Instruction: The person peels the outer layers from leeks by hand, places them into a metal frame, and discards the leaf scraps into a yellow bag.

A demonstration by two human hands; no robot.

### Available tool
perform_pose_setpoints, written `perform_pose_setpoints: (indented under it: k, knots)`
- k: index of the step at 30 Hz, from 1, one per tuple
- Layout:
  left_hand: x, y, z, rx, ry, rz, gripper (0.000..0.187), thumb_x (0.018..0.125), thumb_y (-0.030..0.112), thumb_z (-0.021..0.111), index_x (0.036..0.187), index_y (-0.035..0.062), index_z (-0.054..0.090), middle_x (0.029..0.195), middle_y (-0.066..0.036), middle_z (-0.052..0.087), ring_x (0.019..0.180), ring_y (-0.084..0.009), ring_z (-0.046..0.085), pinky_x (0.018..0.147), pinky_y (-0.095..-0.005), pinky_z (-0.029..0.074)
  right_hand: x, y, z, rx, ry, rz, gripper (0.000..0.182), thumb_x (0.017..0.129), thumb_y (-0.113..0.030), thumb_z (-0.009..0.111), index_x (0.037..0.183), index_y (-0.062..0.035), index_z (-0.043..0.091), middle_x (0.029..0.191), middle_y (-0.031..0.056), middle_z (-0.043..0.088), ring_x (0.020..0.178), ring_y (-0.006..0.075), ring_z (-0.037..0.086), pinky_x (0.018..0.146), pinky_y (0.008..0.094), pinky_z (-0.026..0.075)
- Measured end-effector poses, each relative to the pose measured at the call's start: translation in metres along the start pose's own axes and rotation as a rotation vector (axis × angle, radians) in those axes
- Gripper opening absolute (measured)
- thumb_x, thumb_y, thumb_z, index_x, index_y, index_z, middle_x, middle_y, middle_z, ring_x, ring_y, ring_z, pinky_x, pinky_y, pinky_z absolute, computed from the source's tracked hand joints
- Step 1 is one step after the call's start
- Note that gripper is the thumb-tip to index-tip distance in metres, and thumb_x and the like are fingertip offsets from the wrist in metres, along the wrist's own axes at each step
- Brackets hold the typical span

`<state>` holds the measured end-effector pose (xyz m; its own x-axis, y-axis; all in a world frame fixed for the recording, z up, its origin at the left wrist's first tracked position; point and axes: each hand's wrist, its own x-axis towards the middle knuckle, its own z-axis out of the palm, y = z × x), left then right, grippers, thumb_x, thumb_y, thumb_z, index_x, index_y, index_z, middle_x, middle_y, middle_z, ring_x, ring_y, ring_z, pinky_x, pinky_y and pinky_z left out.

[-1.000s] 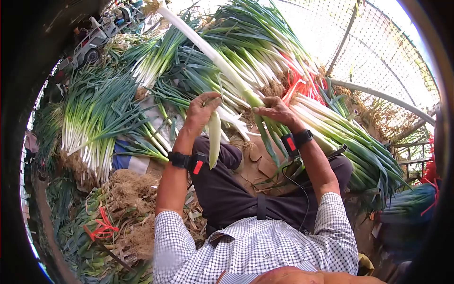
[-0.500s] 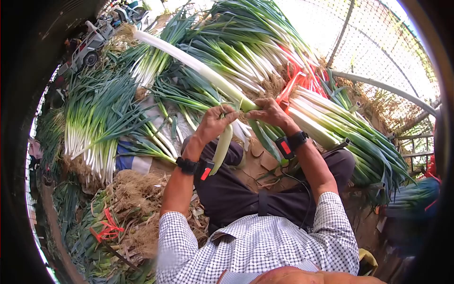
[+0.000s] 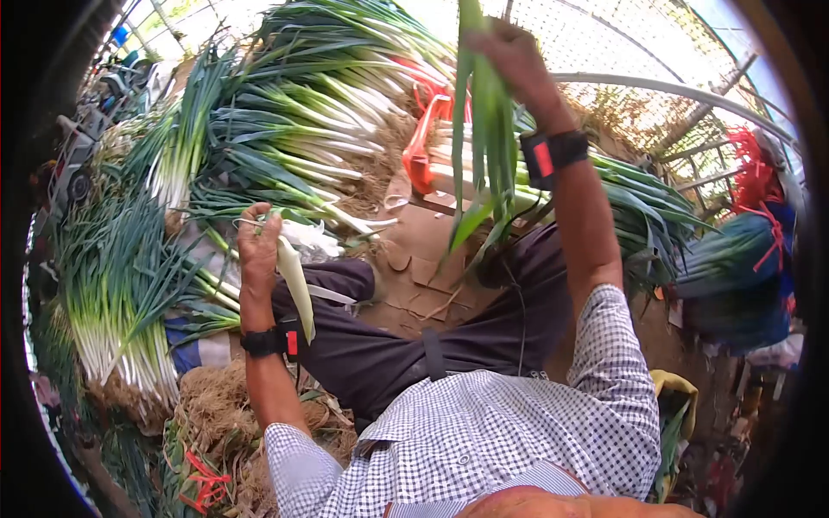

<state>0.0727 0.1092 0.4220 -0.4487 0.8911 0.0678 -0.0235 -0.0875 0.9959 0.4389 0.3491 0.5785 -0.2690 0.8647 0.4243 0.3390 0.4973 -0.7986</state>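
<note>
Raised at the upper middle, my right hand (image 3: 511,59) is closed around a leek (image 3: 492,129); its green leaves hang down, and its white end is out of view. At the left, my left hand (image 3: 259,233) is closed on a peeled leaf (image 3: 295,289), pale green, which dangles beside the wrist over my knee. Leeks with white stems and roots (image 3: 319,129) lie in a heap beyond my hands. Under the held leek, a bundle with an orange-red band (image 3: 419,164) lies to the right.
Brown cardboard (image 3: 414,259) covers the ground between my legs. Dry roots and trimmings (image 3: 216,406) are piled at the lower left, with red ties (image 3: 205,483). A curved metal pipe (image 3: 665,89) and mesh fencing stand at the upper right, above a tied green bundle (image 3: 734,250).
My right hand has risen and moved away from my left with the leek, which now hangs leaves down. My left hand has moved left with the peeled leaf. The view has shifted.
</note>
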Motion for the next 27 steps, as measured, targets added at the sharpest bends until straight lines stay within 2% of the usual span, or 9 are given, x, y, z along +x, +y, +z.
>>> perform_pose_setpoints:
  k: [4,6,7,9,19,22,23,26,27]
  knots:
    - [0.027,-0.038,0.021,0.278,-0.122,-0.054,0.033,0.096,0.013,0.060,0.127,0.0050,0.053,0.090,0.000,0.058,0.076,-0.0077,0.053,0.068,-0.0249,0.047,-0.002,-0.070,-0.131,0.199,0.290,-0.303,0.037,0.088,-0.029,0.070,0.108,0.0001,0.060,0.083,0.0030,0.062,0.068,0.0112,0.058,0.059,0.0232,0.049]
    - [0.036,-0.062,0.042,0.585,-0.150,0.153,0.034,0.093,0.019,0.063,0.121,0.0012,0.059,0.097,-0.012,0.067,0.085,-0.0218,0.064,0.076,-0.0329,0.051,-0.009,-0.072,-0.217,-0.127,0.386,-0.342,0.047,0.091,-0.031,0.066,0.121,0.0039,0.054,0.101,0.0090,0.063,0.084,0.0172,0.063,0.070,0.0267,0.052]
    - [0.041,-0.072,0.052,0.721,-0.164,0.191,0.034,0.092,0.021,0.064,0.119,0.0001,0.061,0.100,-0.016,0.068,0.088,-0.0261,0.065,0.077,-0.0347,0.051,-0.007,-0.076,-0.250,0.024,0.467,-0.511,0.032,0.084,-0.016,0.071,0.104,0.0062,0.059,0.079,0.0109,0.063,0.063,0.0181,0.060,0.055,0.0283,0.049]
    - [0.050,-0.091,0.073,0.836,-0.211,0.263,0.032,0.088,0.027,0.067,0.104,-0.0007,0.069,0.101,-0.024,0.068,0.093,-0.0358,0.067,0.080,-0.0406,0.051,-0.030,-0.089,-0.322,-0.172,0.524,-0.512,0.030,0.086,-0.011,0.066,0.107,0.0070,0.057,0.083,0.0121,0.063,0.067,0.0202,0.062,0.057,0.0281,0.051]
    - [0.037,-0.113,0.170,0.936,-0.551,0.075,0.046,0.078,0.048,0.075,0.087,0.0023,0.074,0.077,-0.021,0.068,0.074,-0.0337,0.067,0.071,-0.0394,0.052,-0.093,-0.140,-0.498,-0.751,0.790,-0.533,0.024,0.086,-0.010,0.059,0.100,0.0078,0.054,0.085,0.0149,0.064,0.069,0.0241,0.063,0.062,0.0351,0.055]
    - [0.029,-0.131,0.179,0.866,-0.564,0.073,0.038,0.081,0.040,0.073,0.085,0.0020,0.073,0.076,-0.018,0.068,0.070,-0.0284,0.066,0.068,-0.0371,0.051,-0.084,-0.081,-0.475,-0.979,0.600,-0.702,0.023,0.082,-0.010,0.061,0.095,0.0078,0.053,0.085,0.0167,0.063,0.072,0.0254,0.064,0.064,0.0388,0.056]
    - [0.024,-0.128,0.182,0.826,-0.566,0.034,0.038,0.081,0.040,0.073,0.085,0.0019,0.073,0.075,-0.017,0.068,0.069,-0.0265,0.066,0.067,-0.0363,0.051,-0.089,-0.053,-0.479,-1.607,0.638,-0.222,0.024,0.081,-0.010,0.065,0.092,0.0068,0.053,0.078,0.0160,0.062,0.067,0.0259,0.064,0.063,0.0384,0.055]
    - [0.015,-0.136,0.180,0.672,-0.531,-0.079,0.035,0.084,0.035,0.073,0.088,0.0003,0.073,0.072,-0.008,0.069,0.066,-0.0116,0.060,0.063,-0.0316,0.049,-0.090,0.139,-0.464,-1.631,0.213,-0.445,0.026,0.090,-0.013,0.057,0.115,-0.0029,0.059,0.076,0.0187,0.063,0.059,0.0278,0.062,0.053,0.0402,0.050]
    - [0.011,-0.140,0.182,0.541,-0.531,-0.155,0.033,0.085,0.033,0.073,0.089,-0.0001,0.073,0.074,-0.005,0.068,0.067,-0.0097,0.058,0.063,-0.0303,0.049,-0.104,0.170,-0.407,-1.249,0.184,-0.202,0.024,0.090,-0.010,0.057,0.112,-0.0033,0.059,0.077,0.0200,0.063,0.065,0.0338,0.063,0.057,0.0440,0.050]
